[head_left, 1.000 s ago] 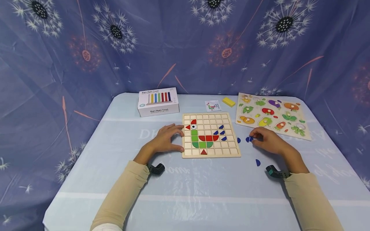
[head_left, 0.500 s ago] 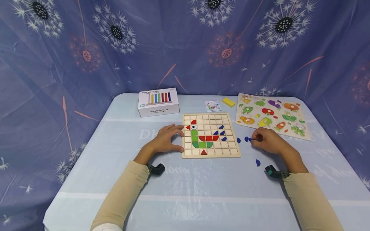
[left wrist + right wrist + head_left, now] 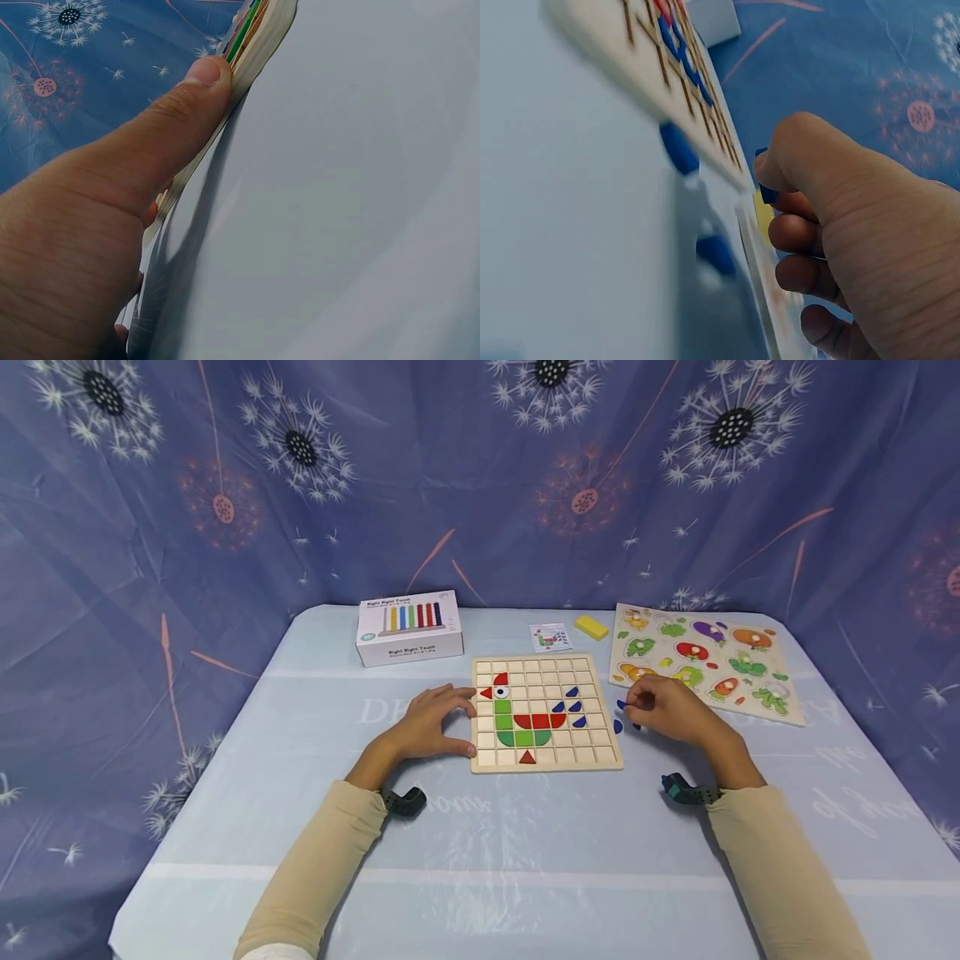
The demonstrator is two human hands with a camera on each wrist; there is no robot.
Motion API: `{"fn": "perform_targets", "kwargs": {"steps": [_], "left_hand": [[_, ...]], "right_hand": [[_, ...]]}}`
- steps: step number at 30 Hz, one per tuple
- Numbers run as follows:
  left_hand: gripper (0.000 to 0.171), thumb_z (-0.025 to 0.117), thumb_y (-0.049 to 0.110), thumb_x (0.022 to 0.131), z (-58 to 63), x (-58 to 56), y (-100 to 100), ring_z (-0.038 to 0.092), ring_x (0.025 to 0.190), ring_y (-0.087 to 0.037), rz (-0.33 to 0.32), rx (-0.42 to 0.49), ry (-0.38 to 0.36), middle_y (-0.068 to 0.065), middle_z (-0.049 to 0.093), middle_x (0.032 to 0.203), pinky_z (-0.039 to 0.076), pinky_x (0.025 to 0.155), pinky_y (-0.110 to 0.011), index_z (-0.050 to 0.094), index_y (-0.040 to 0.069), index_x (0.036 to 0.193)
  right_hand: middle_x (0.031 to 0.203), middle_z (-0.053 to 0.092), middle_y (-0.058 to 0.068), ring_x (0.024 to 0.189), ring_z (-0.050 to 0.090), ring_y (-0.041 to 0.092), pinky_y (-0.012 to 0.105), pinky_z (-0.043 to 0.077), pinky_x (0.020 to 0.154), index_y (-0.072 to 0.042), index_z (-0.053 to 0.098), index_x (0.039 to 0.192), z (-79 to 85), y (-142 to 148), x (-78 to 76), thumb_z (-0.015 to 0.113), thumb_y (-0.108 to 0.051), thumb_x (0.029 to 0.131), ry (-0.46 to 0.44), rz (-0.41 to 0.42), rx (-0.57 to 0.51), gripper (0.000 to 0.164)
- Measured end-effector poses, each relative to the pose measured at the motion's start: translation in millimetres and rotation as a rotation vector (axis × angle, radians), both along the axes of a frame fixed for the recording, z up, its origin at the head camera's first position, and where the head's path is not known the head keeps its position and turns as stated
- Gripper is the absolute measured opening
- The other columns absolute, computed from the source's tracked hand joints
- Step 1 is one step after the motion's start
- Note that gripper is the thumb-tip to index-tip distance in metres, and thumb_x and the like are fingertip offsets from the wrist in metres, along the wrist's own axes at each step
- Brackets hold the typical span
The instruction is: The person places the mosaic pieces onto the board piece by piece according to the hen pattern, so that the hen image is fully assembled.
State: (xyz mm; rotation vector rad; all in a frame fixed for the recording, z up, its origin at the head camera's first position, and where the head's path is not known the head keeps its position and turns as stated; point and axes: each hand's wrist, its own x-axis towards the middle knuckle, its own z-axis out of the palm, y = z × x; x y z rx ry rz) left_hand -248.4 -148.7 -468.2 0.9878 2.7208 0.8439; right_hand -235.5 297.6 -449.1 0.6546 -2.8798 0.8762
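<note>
My left hand (image 3: 433, 725) rests at the left side of a wooden grid board (image 3: 566, 756), thumb and fingers spread apart. In the left wrist view the straight thumb (image 3: 176, 120) presses on the board's edge. Red, green and blue pieces form a bird on the board. To its right, my right hand (image 3: 671, 708) pinches a blue half-round piece (image 3: 763, 180) between thumb and forefinger, raised off the table. Below it lie a loose blue piece (image 3: 679, 148) beside the board and another blue piece (image 3: 715, 255), partly hidden by the hand in the head view.
Behind the board lie a small picture card (image 3: 551, 637) and a yellow block (image 3: 592, 627). A white box (image 3: 410, 628) stands at back left. A vegetable knob puzzle (image 3: 780, 706) lies at right, partly behind the right hand.
My right hand has picked up one blue piece and moved left toward the board with it. My left hand has kept its place at the board's edge.
</note>
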Motion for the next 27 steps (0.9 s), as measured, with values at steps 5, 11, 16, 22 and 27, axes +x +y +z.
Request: {"fn": "perform_targets", "kwargs": {"steps": [5,11,16,22,27], "left_hand": [[0.058,0.085,0.055,0.075,-0.1,-0.3,0,0.021,0.150,-0.036,-0.001,0.001,-0.002,0.001,0.039,0.159,0.010,0.118,-0.056,0.060,0.026,0.118],[0.058,0.086,0.055,0.075,0.3,-0.6,0,0.020,0.150,-0.036,-0.004,-0.001,-0.006,0.001,0.039,0.159,0.010,0.119,-0.056,0.060,0.026,0.119],[0.059,0.085,0.056,0.075,1.0,-0.4,0,0.020,0.150,-0.036,-0.010,0.004,0.003,0.001,0.039,0.160,0.010,0.118,-0.058,0.060,0.026,0.119],[0.059,0.086,0.055,0.075,0.7,-1.0,0,0.020,0.150,-0.036,-0.008,0.009,0.008,0.001,0.038,0.160,0.010,0.118,-0.058,0.060,0.026,0.119],[0.059,0.085,0.056,0.075,-1.3,-0.8,1,0.021,0.150,-0.036,-0.008,-0.003,0.011,0.001,0.038,0.160,0.010,0.118,-0.058,0.059,0.027,0.119]], "right_hand": [[0.084,0.058,0.002,0.076,0.052,0.020,0.032,0.046,0.066,-0.010,0.067,0.089,3.4,-21,-20.0,0.078,-0.009,0.088,-0.023,0.033,0.005,0.011],[0.085,0.060,0.003,0.076,0.053,0.020,0.036,0.046,0.067,-0.010,0.067,0.091,-5.1,-33,-40.4,0.076,-0.013,0.090,-0.101,0.013,0.005,0.009],[0.085,0.059,0.004,0.077,0.053,0.022,0.036,0.045,0.068,-0.010,0.067,0.091,-9.8,-34,-44.4,0.075,-0.012,0.090,-0.121,-0.009,-0.008,0.009],[0.084,0.058,0.004,0.076,0.052,0.022,0.034,0.043,0.066,-0.010,0.066,0.092,-12.6,-34,-44.5,0.074,-0.010,0.092,-0.101,0.019,-0.049,0.008],[0.083,0.055,0.005,0.077,0.050,0.023,0.035,0.040,0.067,-0.007,0.065,0.097,-14.7,-35,-42.5,0.071,-0.007,0.094,-0.128,0.025,-0.077,0.007]]}}
